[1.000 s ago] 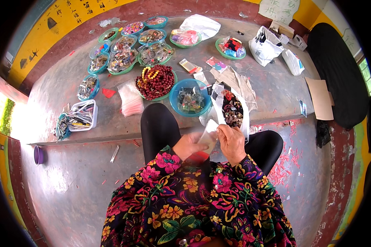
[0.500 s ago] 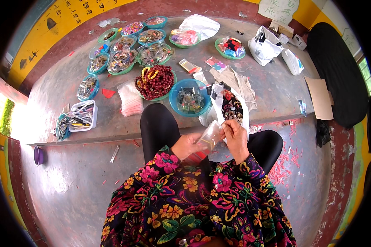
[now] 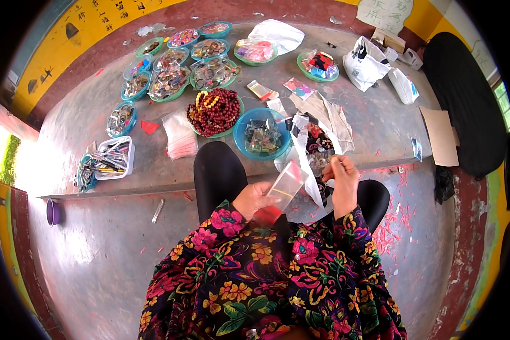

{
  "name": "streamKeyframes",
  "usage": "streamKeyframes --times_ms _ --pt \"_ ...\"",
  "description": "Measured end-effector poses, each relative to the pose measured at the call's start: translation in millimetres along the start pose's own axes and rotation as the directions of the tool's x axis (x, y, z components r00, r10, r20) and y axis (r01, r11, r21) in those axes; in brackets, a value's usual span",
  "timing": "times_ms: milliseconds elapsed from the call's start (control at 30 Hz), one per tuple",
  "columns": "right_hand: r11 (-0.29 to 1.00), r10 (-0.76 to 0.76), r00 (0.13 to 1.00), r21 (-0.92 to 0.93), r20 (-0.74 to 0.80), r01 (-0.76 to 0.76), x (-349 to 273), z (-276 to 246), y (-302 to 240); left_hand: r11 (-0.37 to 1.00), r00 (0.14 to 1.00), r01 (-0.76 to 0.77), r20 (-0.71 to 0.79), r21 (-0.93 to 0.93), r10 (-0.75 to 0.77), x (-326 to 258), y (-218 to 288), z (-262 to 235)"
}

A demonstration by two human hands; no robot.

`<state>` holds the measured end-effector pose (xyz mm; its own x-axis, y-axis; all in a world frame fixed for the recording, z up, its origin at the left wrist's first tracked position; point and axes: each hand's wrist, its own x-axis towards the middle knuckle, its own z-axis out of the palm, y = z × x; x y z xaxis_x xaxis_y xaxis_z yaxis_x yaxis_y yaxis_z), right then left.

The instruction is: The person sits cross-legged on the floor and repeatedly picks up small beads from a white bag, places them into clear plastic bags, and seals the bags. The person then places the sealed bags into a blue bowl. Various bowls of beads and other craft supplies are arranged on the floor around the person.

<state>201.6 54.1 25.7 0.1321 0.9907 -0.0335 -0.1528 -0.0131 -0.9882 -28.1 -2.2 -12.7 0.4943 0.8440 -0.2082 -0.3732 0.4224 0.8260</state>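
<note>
Looking down from the head view, the person is sitting at a low grey ledge (image 3: 96,107) with both hands raised over the lap, apart from each other. The left hand (image 3: 254,199) is pinching a small clear bag (image 3: 284,184) with a red strip at its lower end, fingers closed on that lower part, the bag tilting up toward one o'clock. The right hand (image 3: 341,177), at three o'clock from the bag and just beside it, is curling its fingers together near the bag's upper corner; whether it is gripping something tiny I cannot tell. The bag is looking thin, limp and featherlight, probably slick, so it is likely to crumple or slip; holding it by the stiffer red strip or an edge seems the safest grip. At twelve o'clock from the hands, a blue bowl (image 3: 245,122) is holding packets, and at eleven o'clock a dish of dark red beads (image 3: 216,110) is sitting beside it. A stack of clear bags (image 3: 178,135) is lying at ten o'clock, with green trays (image 3: 170,82) farther out and a white bag (image 3: 364,63) at one o'clock.
</note>
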Motion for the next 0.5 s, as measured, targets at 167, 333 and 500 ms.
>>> streamKeyframes --times_ms 167,333,500 --pt "0.966 0.146 0.989 0.211 0.024 -0.148 10.0 8.0 -10.0 1.0 0.999 0.006 0.042 -0.006 -0.006 2.7 -4.3 -0.9" --pt "0.999 0.041 0.952 -0.043 0.304 -0.029 6.4 33.3 17.2 0.999 0.996 0.02 0.092 -0.044 -0.016 0.2 2.6 8.2" --pt "0.998 0.044 0.909 -0.055 0.415 -0.023 -8.7 51.7 39.2 1.0 0.995 -0.006 0.097 -0.001 0.006 -1.0 3.0 9.2"
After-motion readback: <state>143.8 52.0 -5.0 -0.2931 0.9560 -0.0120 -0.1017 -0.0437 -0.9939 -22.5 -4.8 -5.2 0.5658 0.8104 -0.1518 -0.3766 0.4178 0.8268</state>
